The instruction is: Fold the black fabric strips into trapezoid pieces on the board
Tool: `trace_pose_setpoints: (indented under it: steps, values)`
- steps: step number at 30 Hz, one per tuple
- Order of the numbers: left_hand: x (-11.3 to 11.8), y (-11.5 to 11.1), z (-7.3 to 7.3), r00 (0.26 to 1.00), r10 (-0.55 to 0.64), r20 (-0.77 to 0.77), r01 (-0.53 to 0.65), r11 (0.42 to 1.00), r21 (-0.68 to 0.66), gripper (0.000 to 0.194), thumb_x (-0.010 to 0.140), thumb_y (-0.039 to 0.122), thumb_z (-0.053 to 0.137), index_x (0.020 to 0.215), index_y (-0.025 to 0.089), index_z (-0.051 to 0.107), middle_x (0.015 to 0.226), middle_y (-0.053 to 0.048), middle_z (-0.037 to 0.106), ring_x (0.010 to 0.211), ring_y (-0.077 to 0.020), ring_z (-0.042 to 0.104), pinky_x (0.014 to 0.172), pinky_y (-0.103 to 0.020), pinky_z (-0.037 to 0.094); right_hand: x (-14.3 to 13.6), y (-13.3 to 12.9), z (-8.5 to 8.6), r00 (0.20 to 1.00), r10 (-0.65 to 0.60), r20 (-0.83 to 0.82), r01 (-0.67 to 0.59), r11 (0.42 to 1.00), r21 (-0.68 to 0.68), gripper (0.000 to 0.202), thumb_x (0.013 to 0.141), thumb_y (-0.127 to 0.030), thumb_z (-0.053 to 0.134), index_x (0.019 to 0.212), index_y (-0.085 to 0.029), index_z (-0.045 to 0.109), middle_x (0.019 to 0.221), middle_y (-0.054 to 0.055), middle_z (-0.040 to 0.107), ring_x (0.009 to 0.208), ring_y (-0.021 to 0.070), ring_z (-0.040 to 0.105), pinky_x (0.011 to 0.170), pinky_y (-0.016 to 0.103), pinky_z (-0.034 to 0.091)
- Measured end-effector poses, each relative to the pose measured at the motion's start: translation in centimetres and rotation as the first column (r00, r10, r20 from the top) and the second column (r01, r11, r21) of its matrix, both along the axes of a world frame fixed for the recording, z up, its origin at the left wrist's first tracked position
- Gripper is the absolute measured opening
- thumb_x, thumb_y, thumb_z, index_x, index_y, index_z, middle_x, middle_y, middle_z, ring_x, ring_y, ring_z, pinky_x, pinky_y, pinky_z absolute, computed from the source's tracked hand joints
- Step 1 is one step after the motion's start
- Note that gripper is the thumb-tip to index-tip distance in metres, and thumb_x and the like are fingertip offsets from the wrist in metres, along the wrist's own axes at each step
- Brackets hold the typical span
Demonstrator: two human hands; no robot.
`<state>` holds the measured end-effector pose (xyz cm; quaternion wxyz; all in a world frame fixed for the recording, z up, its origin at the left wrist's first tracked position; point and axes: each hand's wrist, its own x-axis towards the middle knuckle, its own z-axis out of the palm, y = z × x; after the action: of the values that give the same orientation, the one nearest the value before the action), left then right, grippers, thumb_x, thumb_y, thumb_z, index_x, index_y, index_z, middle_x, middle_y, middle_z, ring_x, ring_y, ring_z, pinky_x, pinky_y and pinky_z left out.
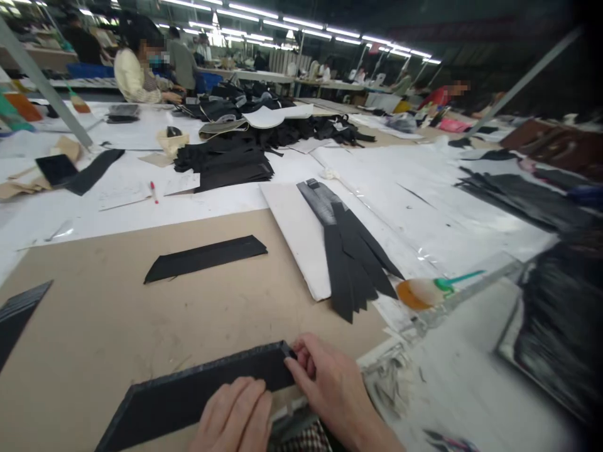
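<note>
A long black fabric piece [207, 386] with slanted ends and a folded-looking far edge lies along the front of the brown board. My right hand [327, 383] pinches its right end between thumb and curled fingers. Against its near edge rests my left hand [235, 414], fingers laid flat side by side and pressing down; the thumb is hidden. Farther up the board is a smaller black strip [207, 257]. A stack of black pieces [21, 314] sits at the left edge. Several black strips [353, 257] fan out beside a white panel [301, 245].
A bottle of amber liquid [419, 294] with a green nozzle lies at the right. Past the brown board [226, 320] are black piles [230, 163], a phone [56, 168] and a red pen [154, 191]. Small tools [447, 441] lie front right. Other people work beyond.
</note>
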<state>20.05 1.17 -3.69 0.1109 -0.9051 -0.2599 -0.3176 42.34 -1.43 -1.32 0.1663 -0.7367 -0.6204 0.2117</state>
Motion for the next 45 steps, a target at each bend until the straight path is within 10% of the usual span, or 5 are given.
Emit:
trace_pose_setpoints:
  steps: [14,23,32,45]
  values:
    - [1.0,0.3,-1.5,0.999,0.013,-0.042,-0.016,0.997,-0.081,0.030,0.098,0.015,0.044,0.114,0.021,0.069,0.110,-0.002,0.074,0.102,-0.0173,0.066,0.096,-0.027,0.046,1.3,1.3,1.9,0.961,-0.088,-0.262,0.051,0.988,-0.144,0.005,0.086,-0.023,0.066,0.088,-0.023,0.061,0.069,-0.007,0.059,0.067,0.0135,0.056,0.061,0.025,0.036]
    - [1.1,0.0,-1.3,0.998,0.003,-0.061,-0.010,0.993,-0.114,0.033,0.098,0.014,0.039,0.114,0.018,0.068,0.113,-0.005,0.074,0.104,-0.0218,0.065,0.094,-0.034,0.044,3.1,0.5,1.1,0.882,-0.138,-0.450,0.097,0.989,-0.114,0.028,0.103,-0.030,0.039,0.082,-0.021,0.056,0.063,-0.005,0.058,0.054,0.0112,0.055,0.056,0.023,0.041]
    - [0.8,-0.1,-1.7,0.996,-0.013,-0.087,0.006,0.997,-0.078,0.030,0.100,0.019,0.041,0.113,0.019,0.068,0.117,-0.007,0.072,0.105,-0.0243,0.066,0.094,-0.038,0.044,2.6,-3.1,0.2,0.954,0.209,-0.215,-0.146,0.950,0.274,0.031,0.101,-0.011,0.036,0.116,-0.025,0.060,0.111,0.006,0.063,0.101,0.0183,0.059,0.087,0.031,0.048]
    - [-4.3,0.8,-4.7,0.976,0.080,-0.201,-0.068,0.996,0.063,0.027,0.095,0.020,0.054,0.118,0.020,0.068,0.117,-0.003,0.073,0.102,-0.0220,0.068,0.091,-0.037,0.047,2.0,-3.2,-0.7,0.955,0.279,0.103,-0.294,0.938,0.182,0.038,0.091,-0.002,0.044,0.114,-0.025,0.062,0.109,0.005,0.064,0.096,0.0240,0.056,0.081,0.036,0.050]
